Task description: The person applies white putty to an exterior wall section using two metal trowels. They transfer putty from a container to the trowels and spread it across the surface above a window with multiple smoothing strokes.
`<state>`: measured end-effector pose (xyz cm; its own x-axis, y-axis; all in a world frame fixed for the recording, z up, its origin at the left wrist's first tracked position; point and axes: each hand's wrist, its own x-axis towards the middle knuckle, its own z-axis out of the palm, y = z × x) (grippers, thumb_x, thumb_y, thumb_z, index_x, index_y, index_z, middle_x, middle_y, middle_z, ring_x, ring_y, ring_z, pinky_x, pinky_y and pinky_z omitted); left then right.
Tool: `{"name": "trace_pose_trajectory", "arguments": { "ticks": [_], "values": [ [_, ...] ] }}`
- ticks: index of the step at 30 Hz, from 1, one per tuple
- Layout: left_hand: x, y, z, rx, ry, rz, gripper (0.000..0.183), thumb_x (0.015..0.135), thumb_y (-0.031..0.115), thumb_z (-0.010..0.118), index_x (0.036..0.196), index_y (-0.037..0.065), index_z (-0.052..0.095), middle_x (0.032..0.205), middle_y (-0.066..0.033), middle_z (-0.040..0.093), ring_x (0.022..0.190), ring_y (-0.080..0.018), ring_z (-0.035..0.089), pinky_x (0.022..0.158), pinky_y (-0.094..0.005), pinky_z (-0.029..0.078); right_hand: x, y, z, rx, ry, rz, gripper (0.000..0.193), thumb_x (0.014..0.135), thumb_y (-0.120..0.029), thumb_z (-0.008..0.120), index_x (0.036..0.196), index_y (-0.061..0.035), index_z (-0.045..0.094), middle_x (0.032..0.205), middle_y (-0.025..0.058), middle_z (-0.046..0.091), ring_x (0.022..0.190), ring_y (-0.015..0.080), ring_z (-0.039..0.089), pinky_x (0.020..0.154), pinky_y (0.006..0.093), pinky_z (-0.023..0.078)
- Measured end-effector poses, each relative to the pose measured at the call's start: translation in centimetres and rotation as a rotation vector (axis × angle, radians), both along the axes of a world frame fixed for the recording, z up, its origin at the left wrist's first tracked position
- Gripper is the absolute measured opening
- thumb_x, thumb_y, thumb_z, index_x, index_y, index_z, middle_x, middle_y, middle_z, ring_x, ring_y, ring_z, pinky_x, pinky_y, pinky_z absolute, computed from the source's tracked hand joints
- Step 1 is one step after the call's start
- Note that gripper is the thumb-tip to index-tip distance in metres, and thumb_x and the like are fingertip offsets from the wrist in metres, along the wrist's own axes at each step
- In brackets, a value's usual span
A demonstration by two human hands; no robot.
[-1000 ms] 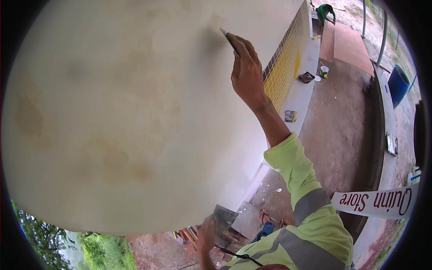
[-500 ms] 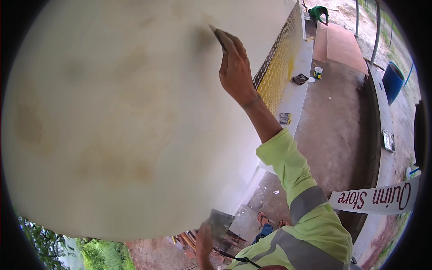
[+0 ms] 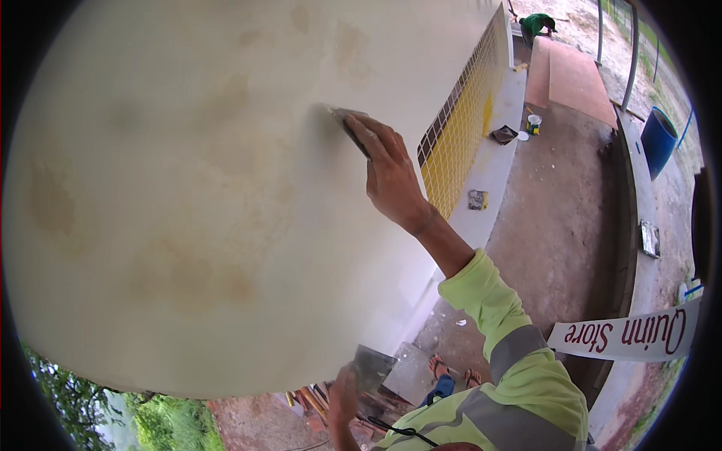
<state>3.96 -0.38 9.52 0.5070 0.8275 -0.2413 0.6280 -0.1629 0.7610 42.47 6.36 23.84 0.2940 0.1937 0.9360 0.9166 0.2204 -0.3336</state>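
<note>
A large off-white surface [image 3: 150,188] with brownish patches fills the left and middle of the head view. My right hand [image 3: 395,177] is closed around a thin dark flat blade [image 3: 351,131], probably a putty knife, its edge against this surface. The right arm, in a yellow-green sleeve with a grey band, stretches up from the lower right. Low in the view, my left hand [image 3: 342,398] grips a dark grey square plate [image 3: 374,367] by its side, beside the surface's lower edge.
A grid-like mesh panel [image 3: 462,124] adjoins the surface's right side. Beyond it stand a small paint bucket [image 3: 534,124], a blue barrel [image 3: 658,139] and a white sign board [image 3: 624,334]. A person in green [image 3: 538,24] bends at the far end. Wooden pieces [image 3: 312,402] lie below.
My right hand has drawn the blade downward and slightly left across the surface. My left hand with the square plate has hardly moved.
</note>
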Motion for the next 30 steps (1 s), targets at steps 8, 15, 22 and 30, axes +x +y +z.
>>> {"name": "trace_pose_trajectory", "arguments": {
  "ticks": [8, 15, 22, 30],
  "values": [
    [0.3, -0.5, 0.1, -0.104, -0.003, 0.063, 0.038, 0.102, 0.015, 0.044, 0.133, -0.004, 0.054, 0.132, -0.0196, 0.058, 0.127, -0.0281, 0.052, 0.11, -0.0365, 0.035, 5.9, 3.3, 6.6, 0.177, -0.042, -0.168, 0.063, 0.08, 0.013, 0.05, 0.141, 0.0025, 0.043, 0.138, 0.0182, 0.049, 0.123, 0.0362, 0.049, 0.107, 0.046, 0.039],
    [-0.1, -0.2, -0.1, 0.002, -0.005, 0.003, 0.038, 0.103, 0.016, 0.044, 0.133, -0.005, 0.055, 0.131, -0.021, 0.06, 0.127, -0.03, 0.053, 0.11, -0.0374, 0.036, 1.5, 3.9, 2.0, 0.151, -0.072, -0.14, 0.063, 0.08, 0.014, 0.048, 0.142, 0.0048, 0.042, 0.14, 0.0205, 0.046, 0.13, 0.0371, 0.046, 0.109, 0.0468, 0.038],
    [0.5, -0.2, -0.5, 0.02, -0.012, -0.039, 0.038, 0.103, 0.017, 0.044, 0.132, -0.004, 0.055, 0.131, -0.0213, 0.06, 0.126, -0.03, 0.054, 0.11, -0.0375, 0.036, 7.6, 3.7, 7.1, 0.23, -0.034, -0.202, 0.062, 0.081, 0.013, 0.05, 0.142, 0.001, 0.043, 0.136, 0.0154, 0.051, 0.121, 0.0339, 0.05, 0.106, 0.0439, 0.039],
    [-0.1, 0.1, -1.0, -0.007, -0.029, -0.022, 0.039, 0.103, 0.017, 0.044, 0.133, -0.004, 0.055, 0.132, -0.0209, 0.059, 0.128, -0.0304, 0.052, 0.111, -0.0373, 0.035, 1.8, 0.7, 0.0, -0.008, -0.008, -0.017, 0.063, 0.081, 0.016, 0.046, 0.141, -0.0013, 0.047, 0.139, 0.0159, 0.051, 0.129, 0.0336, 0.049, 0.109, 0.0451, 0.039]
  ]
}}
